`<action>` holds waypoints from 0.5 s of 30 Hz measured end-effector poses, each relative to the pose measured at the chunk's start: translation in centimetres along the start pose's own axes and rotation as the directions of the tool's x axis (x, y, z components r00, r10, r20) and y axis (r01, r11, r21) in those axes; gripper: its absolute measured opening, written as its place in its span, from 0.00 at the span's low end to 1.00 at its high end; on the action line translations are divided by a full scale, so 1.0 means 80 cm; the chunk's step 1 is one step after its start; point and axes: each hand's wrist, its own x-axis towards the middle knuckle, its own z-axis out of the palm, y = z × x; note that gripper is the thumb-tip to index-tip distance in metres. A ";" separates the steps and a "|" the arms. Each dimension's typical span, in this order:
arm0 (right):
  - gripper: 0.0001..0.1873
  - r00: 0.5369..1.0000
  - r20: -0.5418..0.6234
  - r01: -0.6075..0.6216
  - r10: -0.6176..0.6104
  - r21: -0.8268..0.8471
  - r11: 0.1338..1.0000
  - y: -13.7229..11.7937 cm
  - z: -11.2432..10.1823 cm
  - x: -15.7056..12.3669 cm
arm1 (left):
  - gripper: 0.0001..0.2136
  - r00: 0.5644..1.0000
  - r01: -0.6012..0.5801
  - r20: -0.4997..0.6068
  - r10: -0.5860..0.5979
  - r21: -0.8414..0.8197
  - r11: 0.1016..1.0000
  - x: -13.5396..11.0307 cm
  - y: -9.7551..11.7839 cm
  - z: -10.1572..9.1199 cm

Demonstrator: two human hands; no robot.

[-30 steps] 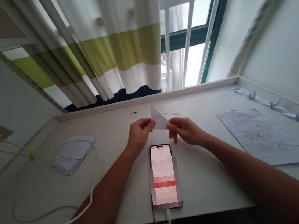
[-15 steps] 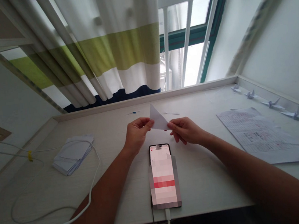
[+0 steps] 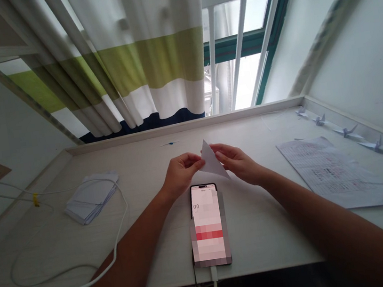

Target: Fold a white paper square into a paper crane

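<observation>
A white sheet of paper folded into a triangle (image 3: 212, 162) is held up above the desk, its tip pointing away from me. My left hand (image 3: 183, 172) pinches its left edge between thumb and fingers. On the other side, my right hand (image 3: 238, 161) has its thumb on the front of the paper and its fingers behind, partly hidden by it. Just below the hands lies a phone (image 3: 204, 198) with its screen lit and partly blurred out, a white cable plugged into its near end.
Several folded paper cranes (image 3: 346, 132) line the desk's right edge beside written sheets (image 3: 334, 171). A stack of white paper (image 3: 92, 198) lies at left, crossed by a white cable (image 3: 118, 230). Near the back is a small blue-and-white item (image 3: 170, 143). A curtain (image 3: 152, 63) hangs behind.
The paper triangle has turned and shifted slightly right and nearer. My right hand has moved from its lower right corner up along its right side; the left hand still pinches it.
</observation>
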 end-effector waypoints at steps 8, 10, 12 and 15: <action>0.27 0.999 -0.027 0.037 -0.037 -0.008 0.999 0.000 0.003 0.000 | 0.15 0.994 -0.108 0.038 0.103 0.190 0.976 -0.002 -0.002 -0.001; 0.26 0.998 -0.052 0.040 -0.042 -0.048 0.998 -0.003 0.004 0.000 | 0.14 0.995 -0.095 0.018 0.094 0.218 0.971 -0.001 -0.004 -0.002; 0.23 0.996 -0.074 0.042 -0.048 -0.077 0.996 -0.005 0.003 0.000 | 0.14 0.998 -0.062 0.014 0.060 0.200 0.978 -0.001 -0.005 -0.002; 0.20 0.993 -0.115 0.018 -0.022 -0.043 0.999 -0.004 0.000 0.002 | 0.14 0.999 -0.042 0.009 0.041 0.115 0.993 0.000 -0.004 -0.002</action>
